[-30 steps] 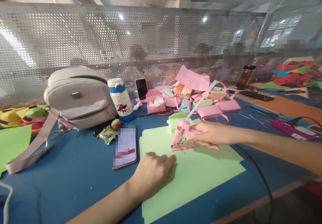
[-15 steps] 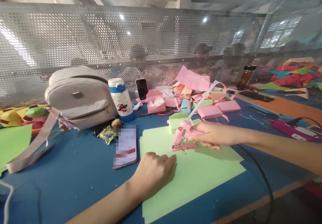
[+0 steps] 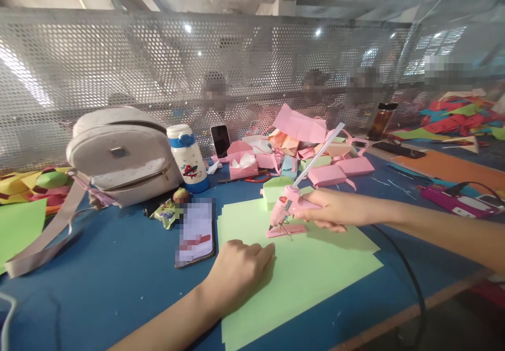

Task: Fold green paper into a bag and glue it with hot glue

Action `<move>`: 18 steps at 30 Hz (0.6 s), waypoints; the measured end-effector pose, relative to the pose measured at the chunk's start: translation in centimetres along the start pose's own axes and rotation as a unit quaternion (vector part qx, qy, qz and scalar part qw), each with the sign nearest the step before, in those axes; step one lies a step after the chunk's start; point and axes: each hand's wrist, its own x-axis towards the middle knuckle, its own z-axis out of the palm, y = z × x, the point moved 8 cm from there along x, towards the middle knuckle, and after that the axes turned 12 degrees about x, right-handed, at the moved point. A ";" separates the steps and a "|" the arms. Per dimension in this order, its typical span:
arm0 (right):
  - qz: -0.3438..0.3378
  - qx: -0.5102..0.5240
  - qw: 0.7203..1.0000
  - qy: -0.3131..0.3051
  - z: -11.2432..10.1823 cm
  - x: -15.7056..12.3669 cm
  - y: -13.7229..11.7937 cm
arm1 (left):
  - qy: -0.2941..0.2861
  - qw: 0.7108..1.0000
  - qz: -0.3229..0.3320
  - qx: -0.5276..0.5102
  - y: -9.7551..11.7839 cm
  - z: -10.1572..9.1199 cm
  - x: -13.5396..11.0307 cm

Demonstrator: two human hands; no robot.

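Note:
My right hand (image 3: 331, 209) is wrapped round the handle of a small pink hot glue gun (image 3: 281, 210). A long translucent glue stick (image 3: 320, 152) slants up from its back end. The dark nozzle points down at the left end of a narrow pink paper strip (image 3: 298, 229), which lies flat on light green paper sheets (image 3: 303, 288). My left hand (image 3: 239, 272) rests curled on the same sheets, its fingertips just below the strip's left end; what is under its fingers is hidden. Behind the gun stands a small green paper box (image 3: 272, 196).
A phone (image 3: 197, 232) lies left of the sheets. Behind it stand a white-and-blue bottle (image 3: 189, 159) and a pale backpack (image 3: 122, 156). Pink paper pieces (image 3: 327, 174) are heaped at the back. A black cable (image 3: 408, 272) runs down at right, near a purple power strip (image 3: 453, 201).
The view has shifted slightly, moving the scene a little to the left. Both hands, the glue gun and the pink strip keep nearly the same places on the paper.

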 end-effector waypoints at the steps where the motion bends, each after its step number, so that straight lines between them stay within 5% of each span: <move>1: -0.001 0.001 1.000 -0.001 0.0 0.0 -0.1 | -0.001 1.000 0.000 0.001 0.0 0.0 0.0; 18: 0.008 0.028 0.999 0.013 -0.7 -0.7 0.5 | -0.006 1.000 0.002 0.006 -0.1 0.2 0.1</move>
